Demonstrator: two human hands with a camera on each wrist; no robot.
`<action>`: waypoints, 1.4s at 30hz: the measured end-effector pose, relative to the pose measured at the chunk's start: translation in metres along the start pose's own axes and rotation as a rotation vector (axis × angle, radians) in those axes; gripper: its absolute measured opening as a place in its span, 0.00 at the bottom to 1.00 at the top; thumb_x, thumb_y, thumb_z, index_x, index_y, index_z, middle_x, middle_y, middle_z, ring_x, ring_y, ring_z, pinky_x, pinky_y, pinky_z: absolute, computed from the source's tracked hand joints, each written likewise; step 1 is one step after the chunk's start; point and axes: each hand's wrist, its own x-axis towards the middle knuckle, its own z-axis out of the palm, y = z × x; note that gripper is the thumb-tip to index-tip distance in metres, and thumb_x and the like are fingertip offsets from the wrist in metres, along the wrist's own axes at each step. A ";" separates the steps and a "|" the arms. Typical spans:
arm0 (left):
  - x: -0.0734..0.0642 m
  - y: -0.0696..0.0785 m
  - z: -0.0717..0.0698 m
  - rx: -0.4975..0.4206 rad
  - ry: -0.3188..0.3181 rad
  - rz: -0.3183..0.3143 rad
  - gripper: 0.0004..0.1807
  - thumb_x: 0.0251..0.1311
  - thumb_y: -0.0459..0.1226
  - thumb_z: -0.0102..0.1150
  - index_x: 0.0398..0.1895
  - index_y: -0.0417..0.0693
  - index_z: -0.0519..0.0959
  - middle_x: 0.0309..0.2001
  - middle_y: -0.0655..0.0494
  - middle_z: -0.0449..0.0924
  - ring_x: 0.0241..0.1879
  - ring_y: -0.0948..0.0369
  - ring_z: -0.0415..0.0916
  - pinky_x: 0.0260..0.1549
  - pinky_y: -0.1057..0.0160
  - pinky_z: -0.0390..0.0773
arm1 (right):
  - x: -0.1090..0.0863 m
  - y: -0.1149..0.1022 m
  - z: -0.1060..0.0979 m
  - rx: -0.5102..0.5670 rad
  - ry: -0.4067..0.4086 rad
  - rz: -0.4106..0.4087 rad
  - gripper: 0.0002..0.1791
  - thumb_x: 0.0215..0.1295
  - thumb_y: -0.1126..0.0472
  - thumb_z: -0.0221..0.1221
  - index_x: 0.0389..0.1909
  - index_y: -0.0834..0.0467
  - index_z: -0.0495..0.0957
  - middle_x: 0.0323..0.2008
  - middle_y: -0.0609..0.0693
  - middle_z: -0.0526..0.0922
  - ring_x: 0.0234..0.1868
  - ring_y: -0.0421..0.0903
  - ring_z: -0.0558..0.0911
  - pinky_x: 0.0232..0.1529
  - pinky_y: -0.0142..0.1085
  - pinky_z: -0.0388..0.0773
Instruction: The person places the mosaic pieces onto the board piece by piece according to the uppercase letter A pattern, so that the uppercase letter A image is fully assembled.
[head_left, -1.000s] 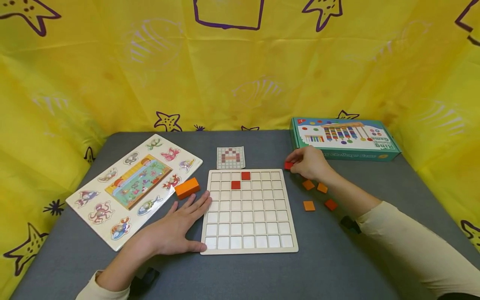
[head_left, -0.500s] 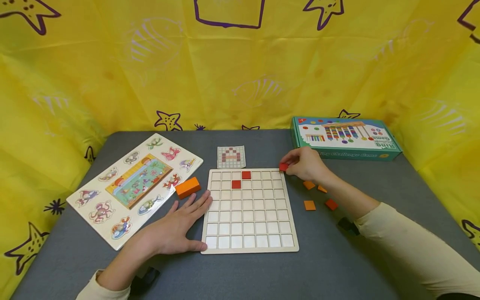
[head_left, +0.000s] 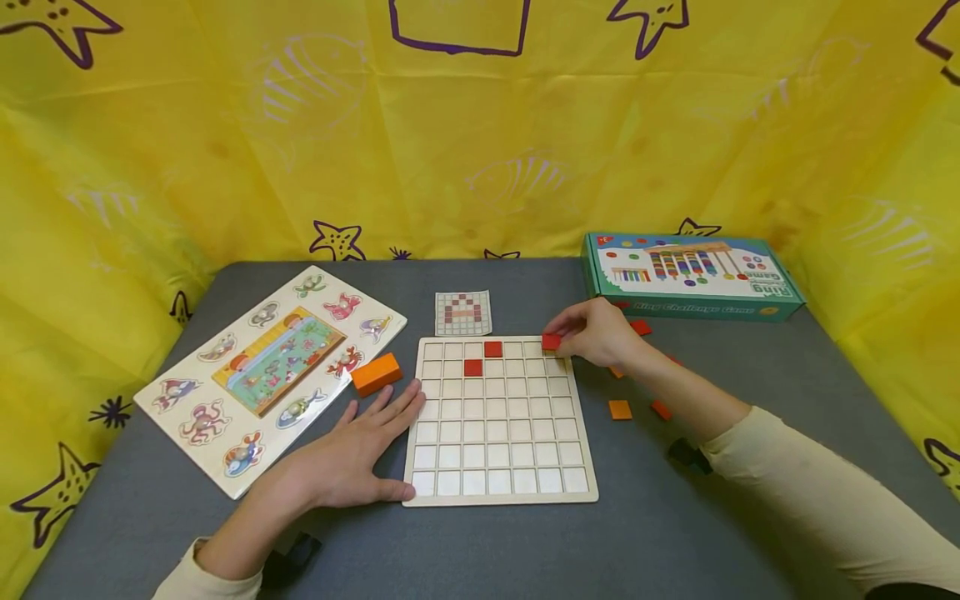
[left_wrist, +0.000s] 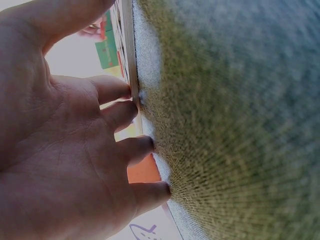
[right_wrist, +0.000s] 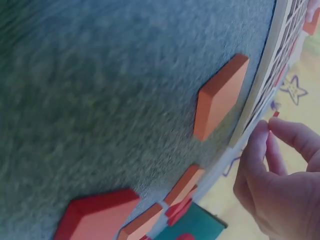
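A pale wooden grid board (head_left: 497, 433) lies on the grey table in the head view. Two red square tiles (head_left: 473, 367) sit in its upper cells, diagonal to each other. My right hand (head_left: 600, 333) pinches another red tile (head_left: 551, 342) between thumb and fingertips, over the board's top right corner. In the right wrist view only a sliver of that tile shows at the fingertips. My left hand (head_left: 345, 467) lies with fingers spread, its thumb and a fingertip touching the board's left edge. A small pattern card (head_left: 462, 313) lies just behind the board.
Loose orange tiles (head_left: 620, 410) and red tiles (head_left: 662, 409) lie right of the board, partly behind my right arm. A green game box (head_left: 697, 279) stands at the back right. On the left are a sea-animal puzzle board (head_left: 202, 367) and an orange block (head_left: 377, 375).
My right hand has moved left with the pinched red tile, from beside the board to above its top right corner. The left hand stays in place.
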 end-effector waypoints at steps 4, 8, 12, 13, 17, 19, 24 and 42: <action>0.000 0.000 0.000 -0.001 -0.003 0.000 0.62 0.57 0.59 0.73 0.86 0.54 0.45 0.87 0.56 0.34 0.84 0.41 0.34 0.72 0.22 0.35 | -0.001 -0.003 0.005 0.021 -0.009 -0.005 0.16 0.55 0.69 0.72 0.47 0.60 0.89 0.41 0.56 0.90 0.40 0.48 0.84 0.37 0.34 0.81; 0.000 0.000 0.000 0.005 -0.006 -0.001 0.63 0.57 0.59 0.73 0.86 0.54 0.45 0.87 0.56 0.34 0.84 0.41 0.34 0.72 0.22 0.36 | -0.001 -0.006 0.010 0.024 -0.021 -0.005 0.16 0.54 0.70 0.71 0.46 0.61 0.89 0.40 0.56 0.89 0.39 0.48 0.84 0.37 0.34 0.80; 0.000 0.000 -0.001 0.008 -0.005 0.000 0.63 0.57 0.59 0.73 0.86 0.54 0.45 0.87 0.56 0.34 0.84 0.41 0.34 0.72 0.22 0.36 | -0.001 -0.010 0.015 0.024 -0.031 0.005 0.16 0.54 0.70 0.72 0.46 0.60 0.90 0.41 0.56 0.89 0.40 0.48 0.83 0.39 0.34 0.81; 0.000 0.000 -0.001 0.009 -0.003 0.001 0.63 0.57 0.59 0.73 0.86 0.54 0.45 0.87 0.56 0.34 0.84 0.41 0.34 0.72 0.21 0.36 | 0.000 -0.010 0.016 0.026 -0.033 0.007 0.16 0.55 0.70 0.72 0.46 0.60 0.90 0.41 0.56 0.89 0.40 0.49 0.83 0.39 0.34 0.82; -0.001 -0.001 -0.001 0.012 0.003 0.005 0.62 0.57 0.59 0.73 0.86 0.54 0.45 0.87 0.56 0.34 0.84 0.40 0.35 0.71 0.21 0.37 | 0.001 -0.014 0.022 0.042 -0.053 -0.009 0.16 0.53 0.70 0.73 0.45 0.60 0.90 0.40 0.55 0.89 0.40 0.48 0.83 0.41 0.34 0.82; -0.001 -0.001 0.000 0.012 0.005 0.006 0.62 0.57 0.59 0.73 0.86 0.54 0.45 0.87 0.56 0.34 0.84 0.40 0.35 0.71 0.21 0.37 | 0.001 -0.016 0.024 0.046 -0.063 -0.021 0.16 0.52 0.71 0.73 0.45 0.61 0.90 0.40 0.55 0.89 0.39 0.48 0.84 0.41 0.34 0.83; 0.000 -0.001 0.000 0.013 0.005 0.002 0.63 0.57 0.60 0.73 0.86 0.55 0.44 0.86 0.57 0.34 0.84 0.41 0.35 0.72 0.21 0.36 | -0.001 -0.020 0.028 0.042 -0.069 -0.044 0.16 0.51 0.71 0.73 0.44 0.60 0.90 0.40 0.55 0.89 0.39 0.48 0.84 0.41 0.35 0.83; 0.000 0.000 0.000 0.003 -0.002 -0.004 0.63 0.56 0.60 0.73 0.86 0.55 0.45 0.86 0.57 0.34 0.84 0.40 0.35 0.72 0.21 0.36 | 0.004 -0.023 0.039 0.011 -0.094 -0.069 0.15 0.49 0.71 0.73 0.40 0.59 0.90 0.35 0.52 0.89 0.35 0.45 0.85 0.39 0.35 0.84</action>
